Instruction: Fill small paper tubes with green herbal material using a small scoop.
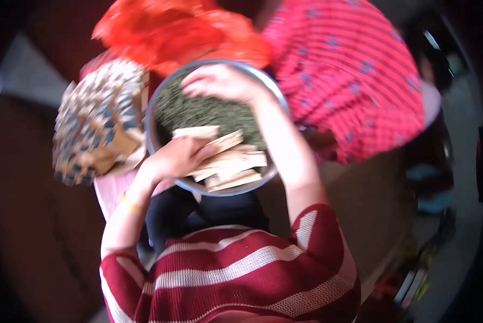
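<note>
A round metal basin point(151, 121) holds dark green shredded material point(209, 112), with several pale, flat rectangular pieces point(241, 160) lying in its lower part. My left hand point(179, 156) is closed on some of these pieces. Above the shreds at the top of the basin, my right hand point(217, 81) has loosely curved, parted fingers, with nothing visible held in them. Both hands are somewhat blurred.
A crumpled red plastic bag point(171, 29) lies beyond the basin. Patterned tan bundles point(99, 116) sit on the left over pink material point(112, 191). Red striped and checked fabric with blue motifs point(349, 81) fills the right. Blurred blue items point(435, 202) are at the far right.
</note>
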